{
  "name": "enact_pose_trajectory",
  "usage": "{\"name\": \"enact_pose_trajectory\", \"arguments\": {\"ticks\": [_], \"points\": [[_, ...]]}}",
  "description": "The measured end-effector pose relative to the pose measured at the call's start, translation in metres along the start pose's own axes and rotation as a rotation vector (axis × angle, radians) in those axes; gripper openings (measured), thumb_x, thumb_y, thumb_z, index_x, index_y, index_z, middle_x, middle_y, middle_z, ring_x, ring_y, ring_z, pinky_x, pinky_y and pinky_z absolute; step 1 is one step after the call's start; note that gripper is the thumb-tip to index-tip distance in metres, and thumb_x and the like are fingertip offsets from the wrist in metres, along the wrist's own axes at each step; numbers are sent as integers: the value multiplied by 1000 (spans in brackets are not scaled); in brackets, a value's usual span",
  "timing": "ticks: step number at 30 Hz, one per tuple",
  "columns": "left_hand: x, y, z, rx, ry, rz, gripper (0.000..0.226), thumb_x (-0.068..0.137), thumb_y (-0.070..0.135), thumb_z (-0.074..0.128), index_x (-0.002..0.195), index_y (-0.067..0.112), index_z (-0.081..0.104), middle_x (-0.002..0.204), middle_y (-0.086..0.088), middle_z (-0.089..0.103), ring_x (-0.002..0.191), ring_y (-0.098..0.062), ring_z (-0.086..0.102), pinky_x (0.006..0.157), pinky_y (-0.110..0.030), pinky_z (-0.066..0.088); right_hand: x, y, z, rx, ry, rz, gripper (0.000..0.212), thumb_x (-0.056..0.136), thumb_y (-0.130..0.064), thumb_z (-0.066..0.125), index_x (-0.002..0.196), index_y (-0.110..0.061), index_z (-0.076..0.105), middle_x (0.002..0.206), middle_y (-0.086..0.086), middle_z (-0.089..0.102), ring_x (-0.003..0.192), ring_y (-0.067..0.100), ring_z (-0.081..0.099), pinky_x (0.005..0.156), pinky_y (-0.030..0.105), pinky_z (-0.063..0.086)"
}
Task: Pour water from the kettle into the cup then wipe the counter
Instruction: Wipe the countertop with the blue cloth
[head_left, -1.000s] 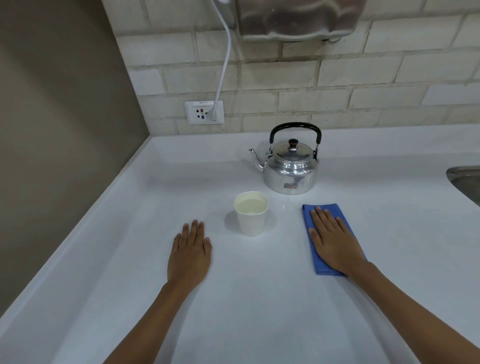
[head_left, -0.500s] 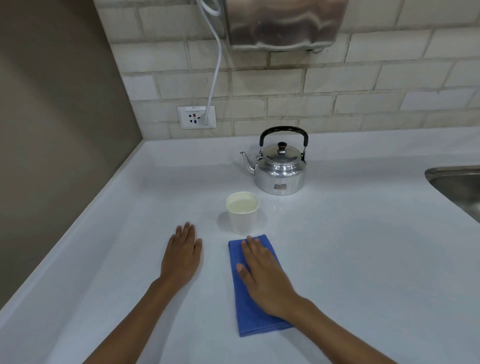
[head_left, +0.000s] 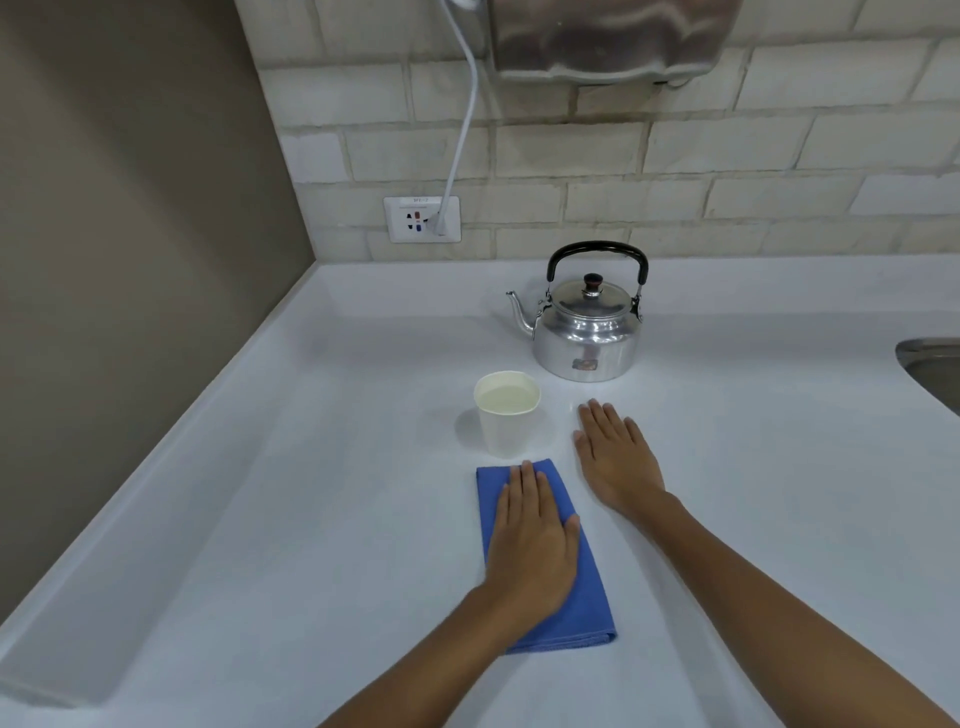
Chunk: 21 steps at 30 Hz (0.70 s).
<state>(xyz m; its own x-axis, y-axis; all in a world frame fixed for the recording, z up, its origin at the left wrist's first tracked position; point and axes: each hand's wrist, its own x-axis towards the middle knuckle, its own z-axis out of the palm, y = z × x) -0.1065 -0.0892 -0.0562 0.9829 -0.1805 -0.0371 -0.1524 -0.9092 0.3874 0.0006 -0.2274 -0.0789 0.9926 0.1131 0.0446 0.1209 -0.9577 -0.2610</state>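
A white paper cup (head_left: 507, 418) filled with water stands on the white counter (head_left: 311, 467). Behind it to the right is a shiny metal kettle (head_left: 589, 338) with a black handle, its spout pointing left. A folded blue cloth (head_left: 587, 597) lies flat just in front of the cup. My left hand (head_left: 532, 545) presses flat on the cloth, fingertips close to the cup's base. My right hand (head_left: 618, 457) rests flat and bare on the counter, right of the cup and in front of the kettle.
A brick wall with a power socket (head_left: 422, 219) and a plugged-in white cable (head_left: 462, 130) runs along the back. A metal appliance (head_left: 602, 36) hangs on that wall above the kettle. A sink rim (head_left: 930, 358) shows at the right edge. A brown wall bounds the counter's left side.
The cloth slid left to in front of the cup under my right hand. My left hand now lies on it, and my right hand has moved onto bare counter beside the cup.
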Motion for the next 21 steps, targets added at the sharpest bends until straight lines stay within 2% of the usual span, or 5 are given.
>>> {"name": "enact_pose_trajectory", "arguments": {"ticks": [2,7,12,17,21], "points": [[0,2,7,77,28,-8,60,101,37,15,143,5,-13,156,-12,-17,144,-24,-16,111,-31,-17,1,2,2,-7,-1,-2,51,100,-33,14,147,-13,4,159,4,4,146,17,0,119,36,2],[-3,-17,13,63,58,40,62,99,43,16,145,11,-11,157,-5,-14,144,-17,-15,110,-31,-19,1,4,3,-23,14,-21,52,100,-32,15,147,-13,5,159,5,6,146,18,2,119,36,4],[-3,-78,-4,105,127,67,62,98,47,18,147,17,-4,158,2,-6,144,-13,-10,113,-25,-12,0,5,5,-39,32,-26,51,100,-32,17,147,-13,6,159,4,7,146,18,4,119,37,5],[15,-141,-38,169,155,-107,59,98,46,22,148,21,2,159,2,2,146,-20,-3,116,-33,-5,2,3,6,-42,41,-15,52,100,-32,16,147,-14,6,159,3,6,146,17,3,120,37,5],[43,-123,-38,160,148,-188,57,100,39,17,148,13,-1,159,-5,0,145,-24,-4,118,-39,-4,1,3,6,-47,36,-12,52,100,-33,14,147,-14,5,159,3,5,146,17,2,120,37,4]]}}
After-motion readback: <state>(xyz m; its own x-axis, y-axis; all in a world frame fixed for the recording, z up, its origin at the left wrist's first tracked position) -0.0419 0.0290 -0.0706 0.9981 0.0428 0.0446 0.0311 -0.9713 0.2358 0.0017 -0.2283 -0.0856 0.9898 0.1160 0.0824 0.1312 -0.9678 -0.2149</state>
